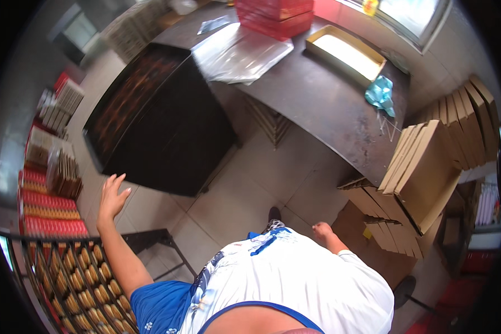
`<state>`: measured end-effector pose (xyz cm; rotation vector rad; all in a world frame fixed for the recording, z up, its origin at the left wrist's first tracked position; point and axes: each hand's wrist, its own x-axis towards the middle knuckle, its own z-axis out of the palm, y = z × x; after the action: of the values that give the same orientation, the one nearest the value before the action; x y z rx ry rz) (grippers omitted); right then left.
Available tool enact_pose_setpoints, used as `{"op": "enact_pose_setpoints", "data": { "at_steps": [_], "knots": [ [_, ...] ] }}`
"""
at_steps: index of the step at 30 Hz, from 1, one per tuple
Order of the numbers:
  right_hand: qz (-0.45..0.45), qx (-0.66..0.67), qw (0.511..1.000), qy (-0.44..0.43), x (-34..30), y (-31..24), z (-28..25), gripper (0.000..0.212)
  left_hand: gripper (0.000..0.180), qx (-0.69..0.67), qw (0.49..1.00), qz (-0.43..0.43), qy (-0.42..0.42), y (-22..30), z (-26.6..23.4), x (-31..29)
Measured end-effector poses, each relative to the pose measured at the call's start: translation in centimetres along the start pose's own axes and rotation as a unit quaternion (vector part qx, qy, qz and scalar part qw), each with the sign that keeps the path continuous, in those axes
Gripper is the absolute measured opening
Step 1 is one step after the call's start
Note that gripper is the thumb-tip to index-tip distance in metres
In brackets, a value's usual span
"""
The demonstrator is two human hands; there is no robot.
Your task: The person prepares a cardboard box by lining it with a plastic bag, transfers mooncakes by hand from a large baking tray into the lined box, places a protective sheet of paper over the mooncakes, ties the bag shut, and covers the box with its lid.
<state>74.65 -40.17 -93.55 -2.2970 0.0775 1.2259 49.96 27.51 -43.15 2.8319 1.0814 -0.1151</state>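
My left hand [114,199] reaches out at the left, its fingers apart and nothing in it. It is nearest to the lower corner of a large black box-like stand [167,125], whose upper side shows rows of brownish things, too blurred to name. Whether the fingertips touch the stand I cannot tell; a small gap seems to show. My right hand [323,230] hangs low beside my body, fingers curled in, with nothing visible in it. Next to it, on the right, is a stack of open brown cardboard boxes [423,172].
A dark table [328,100] bears clear plastic sheets [242,53], a red crate [275,16], a shallow cardboard tray [345,53] and a crumpled blue wrapper [380,94]. A rack [25,245] holding round golden pieces stands lower left. Red packages [47,203] line the left wall.
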Motion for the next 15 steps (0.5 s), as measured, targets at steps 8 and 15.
{"op": "enact_pose_setpoints", "data": {
  "at_steps": [8,15],
  "knots": [
    [-0.191,-0.019,0.932,0.308,1.0,-25.7,-14.9,0.021,0.059,0.048,0.994,-0.084,0.049,1.9,-0.4,8.8],
    [-0.196,-0.112,0.84,0.493,4.6,-31.0,-19.2,0.028,0.042,0.117,0.943,0.057,0.305,8.4,-0.1,21.4]
  ]
}}
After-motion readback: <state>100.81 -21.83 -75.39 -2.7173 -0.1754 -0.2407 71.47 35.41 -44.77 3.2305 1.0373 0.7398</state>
